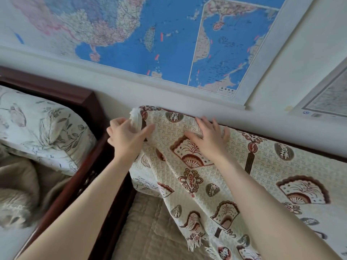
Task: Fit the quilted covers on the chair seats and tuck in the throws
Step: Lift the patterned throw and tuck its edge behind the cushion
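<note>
Pinching the fringed corner of the cream fan-patterned woven throw (262,166), the left hand (125,137) is curling thumb and fingers round it just below the blue wall map (150,34); the right hand (210,139), also below the map, is lying flat with straight fingers, apparently pressing the throw down.

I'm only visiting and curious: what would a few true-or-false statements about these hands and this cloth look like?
1. The right hand lies flat on the patterned throw. True.
2. The left hand hangs free, touching nothing. False: it pinches the throw's fringed edge.
3. A map hangs above the hands. True.
4. The throw is plain blue. False: it is cream with brown fans and characters.
</note>
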Demonstrator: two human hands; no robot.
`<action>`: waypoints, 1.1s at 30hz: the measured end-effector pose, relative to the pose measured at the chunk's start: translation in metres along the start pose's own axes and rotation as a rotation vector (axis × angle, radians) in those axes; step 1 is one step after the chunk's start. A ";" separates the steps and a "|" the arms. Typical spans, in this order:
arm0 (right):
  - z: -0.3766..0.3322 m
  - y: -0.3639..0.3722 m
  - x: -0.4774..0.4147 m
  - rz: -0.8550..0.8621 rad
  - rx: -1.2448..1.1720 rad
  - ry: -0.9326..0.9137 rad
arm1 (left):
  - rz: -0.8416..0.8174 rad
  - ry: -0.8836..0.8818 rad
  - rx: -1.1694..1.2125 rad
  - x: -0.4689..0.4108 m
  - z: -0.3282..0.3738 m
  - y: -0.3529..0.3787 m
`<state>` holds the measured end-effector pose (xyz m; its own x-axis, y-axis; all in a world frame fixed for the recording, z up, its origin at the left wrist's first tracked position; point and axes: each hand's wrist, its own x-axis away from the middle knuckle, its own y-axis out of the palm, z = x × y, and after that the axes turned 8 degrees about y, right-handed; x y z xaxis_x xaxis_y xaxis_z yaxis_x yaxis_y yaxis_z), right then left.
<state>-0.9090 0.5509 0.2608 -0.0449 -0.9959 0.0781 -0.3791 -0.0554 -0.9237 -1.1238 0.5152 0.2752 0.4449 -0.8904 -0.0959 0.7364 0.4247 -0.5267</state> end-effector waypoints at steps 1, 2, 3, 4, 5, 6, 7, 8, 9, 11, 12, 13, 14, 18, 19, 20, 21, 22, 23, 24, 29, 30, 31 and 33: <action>0.000 0.002 0.000 0.002 -0.016 -0.005 | 0.012 0.025 0.000 0.009 -0.004 -0.001; 0.000 0.004 0.000 0.015 -0.042 -0.012 | 0.029 0.053 0.013 0.016 -0.008 -0.001; 0.000 0.007 0.002 0.038 -0.073 -0.024 | 0.039 0.072 0.031 0.024 -0.011 -0.001; 0.000 0.011 0.006 0.069 -0.104 -0.043 | 0.039 0.071 0.069 0.033 -0.014 -0.001; -0.001 0.016 0.012 0.105 -0.131 -0.067 | 0.034 0.049 0.127 0.041 -0.015 -0.001; -0.002 0.022 0.019 0.141 -0.159 -0.090 | 0.021 0.022 0.194 0.047 -0.016 -0.002; -0.003 0.028 0.027 0.169 -0.183 -0.109 | 0.009 0.004 0.231 0.052 -0.015 -0.004; -0.003 0.034 0.036 0.179 -0.195 -0.125 | 0.013 0.002 0.234 0.056 -0.016 -0.006; -0.001 0.040 0.046 0.174 -0.192 -0.138 | 0.028 0.012 0.217 0.057 -0.018 -0.009; 0.004 0.047 0.065 0.136 -0.145 -0.146 | 0.065 0.056 0.178 0.057 -0.021 -0.018; 0.007 0.049 0.070 0.103 -0.113 -0.131 | 0.075 0.091 0.149 0.053 -0.023 -0.021; 0.008 0.049 0.073 0.065 -0.096 -0.113 | 0.092 0.127 0.105 0.049 -0.025 -0.025; 0.009 0.049 0.075 0.030 -0.093 -0.103 | 0.113 0.152 0.049 0.045 -0.027 -0.028; 0.005 0.039 0.071 -0.055 -0.124 -0.095 | 0.147 0.105 -0.156 0.044 -0.029 -0.032; 0.005 0.037 0.069 -0.065 -0.117 -0.090 | 0.116 0.068 -0.218 0.044 -0.028 -0.029; 0.004 0.035 0.068 -0.074 -0.113 -0.087 | 0.076 0.044 -0.258 0.045 -0.026 -0.027; 0.004 0.033 0.068 -0.083 -0.114 -0.088 | 0.040 0.042 -0.260 0.044 -0.024 -0.023; 0.004 0.032 0.068 -0.087 -0.115 -0.091 | 0.015 0.060 -0.235 0.039 -0.021 -0.020; 0.003 0.031 0.068 -0.086 -0.107 -0.094 | 0.004 0.081 -0.203 0.033 -0.015 -0.018; 0.002 0.031 0.068 -0.081 -0.090 -0.094 | 0.004 0.083 -0.178 0.024 -0.009 -0.017; -0.003 0.034 0.063 0.018 -0.029 -0.054 | -0.023 -0.023 -0.157 -0.036 0.015 -0.003; -0.003 0.036 0.061 0.046 -0.033 -0.054 | -0.046 -0.009 -0.130 -0.046 0.017 0.000; -0.004 0.038 0.058 0.073 -0.037 -0.046 | -0.083 0.012 -0.119 -0.057 0.019 0.005; -0.006 0.040 0.054 0.102 -0.037 -0.031 | -0.136 0.059 -0.164 -0.069 0.022 0.008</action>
<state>-0.9321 0.4954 0.2298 -0.0568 -0.9980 -0.0274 -0.4076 0.0482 -0.9119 -1.1372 0.5834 0.2960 0.3131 -0.9478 -0.0608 0.6927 0.2717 -0.6681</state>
